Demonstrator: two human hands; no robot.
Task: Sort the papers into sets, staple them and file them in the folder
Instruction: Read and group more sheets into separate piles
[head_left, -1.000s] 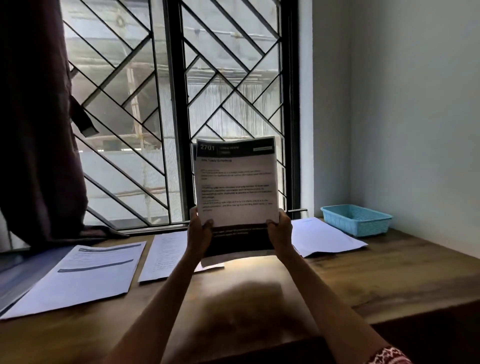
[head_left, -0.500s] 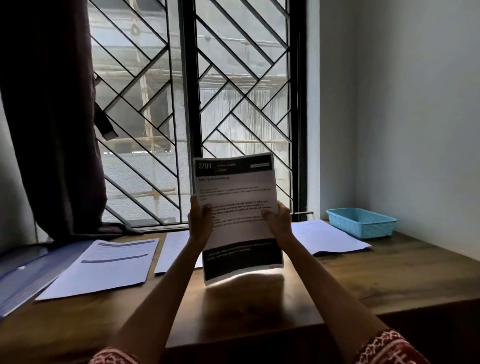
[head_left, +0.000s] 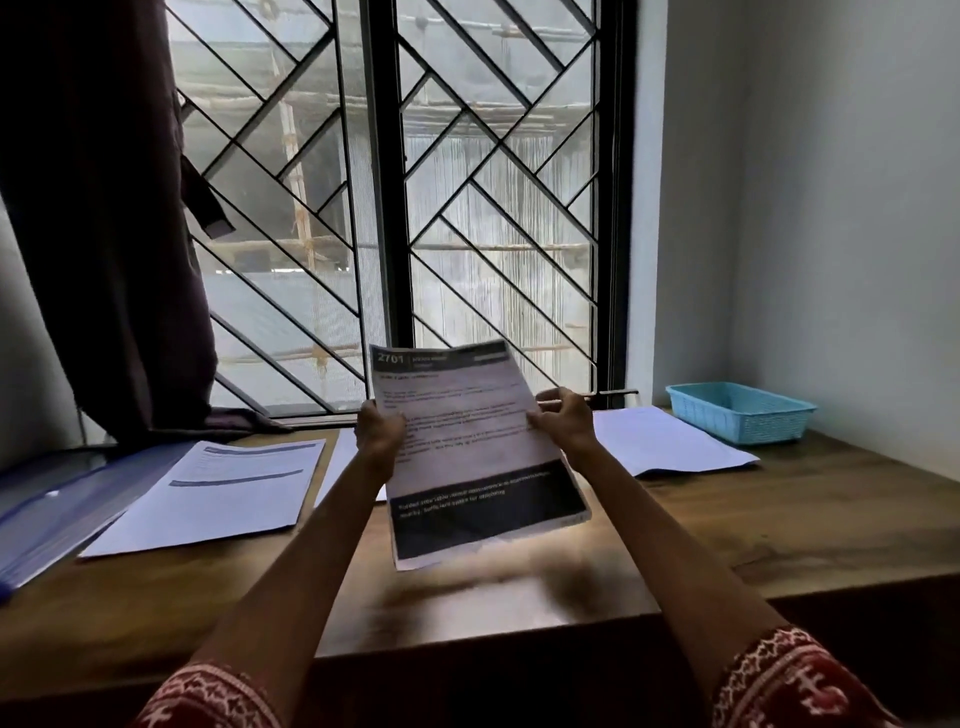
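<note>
So there's this big wooden tabletop (head_left: 779, 525) pushed up against a barred window (head_left: 467, 208), dark curtain (head_left: 104, 208) bunched on the left. Far left, a blue folder (head_left: 47, 514) lies flat, and a printed sheet (head_left: 218, 493) overlaps its edge. Another white sheet (head_left: 670, 441) sits off to the right, just beside a light blue basket (head_left: 740, 413) in the corner. The person's holding a printed paper (head_left: 467, 447) up off the tabletop, tilted, its bottom edge hanging free above the wood. Left hand (head_left: 379, 431) grips the left edge, right hand (head_left: 563, 421) pinches the right edge, so each grip is clamped on that paper.
</note>
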